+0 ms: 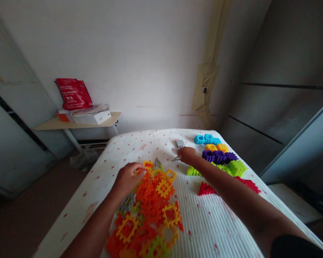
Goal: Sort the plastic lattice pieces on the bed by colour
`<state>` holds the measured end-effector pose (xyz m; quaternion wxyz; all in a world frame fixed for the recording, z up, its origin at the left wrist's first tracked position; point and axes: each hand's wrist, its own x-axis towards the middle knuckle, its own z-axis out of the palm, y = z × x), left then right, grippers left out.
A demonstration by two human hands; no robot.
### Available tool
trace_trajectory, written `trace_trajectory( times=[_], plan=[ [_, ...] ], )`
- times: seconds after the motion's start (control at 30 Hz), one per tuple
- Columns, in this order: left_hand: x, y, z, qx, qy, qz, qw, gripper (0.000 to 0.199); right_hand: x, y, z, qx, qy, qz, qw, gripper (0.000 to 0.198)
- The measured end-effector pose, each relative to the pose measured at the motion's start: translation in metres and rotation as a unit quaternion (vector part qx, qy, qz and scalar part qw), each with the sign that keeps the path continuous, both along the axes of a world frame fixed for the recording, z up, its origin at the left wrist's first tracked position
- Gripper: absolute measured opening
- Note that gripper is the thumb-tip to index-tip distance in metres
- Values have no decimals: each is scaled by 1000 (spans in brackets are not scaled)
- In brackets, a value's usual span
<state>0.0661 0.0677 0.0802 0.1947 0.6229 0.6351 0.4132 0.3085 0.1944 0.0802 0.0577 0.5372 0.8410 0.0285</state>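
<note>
My right hand (187, 156) reaches across the bed, fingers pinched on a grey interlocking tile (175, 158) with notched edges. Just beyond it a second grey tile (180, 143) lies flat on the sheet. At the upper left edge of a loose pile of orange and yellow interlocking tiles (150, 195), my left hand (129, 175) rests with its fingers curved and the thumb apart, gripping nothing that I can see. Another grey tile (157, 162) sits at the pile's far end, and more grey ones (127, 203) show beside my left wrist.
Rows of sorted tiles line the right side: blue (207, 139), yellow (216, 147), purple (219, 156), green (237, 167) and red (206, 189). A small table (48, 123) with a red bag (72, 94) and white box (94, 117) stands left, cabinets (280, 107) right.
</note>
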Motion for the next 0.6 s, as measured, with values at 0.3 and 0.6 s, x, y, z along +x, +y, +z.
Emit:
trace_trajectory(
  times=[0.3, 0.6],
  plan=[
    [-31, -51, -27, -11, 40, 40, 998, 20, -10, 5, -10, -23, -36, -4, 999, 24],
    [-40, -71, -34, 13, 17, 68, 997, 18, -4, 20, 7, -5, -26, -57, 998, 30]
  ],
)
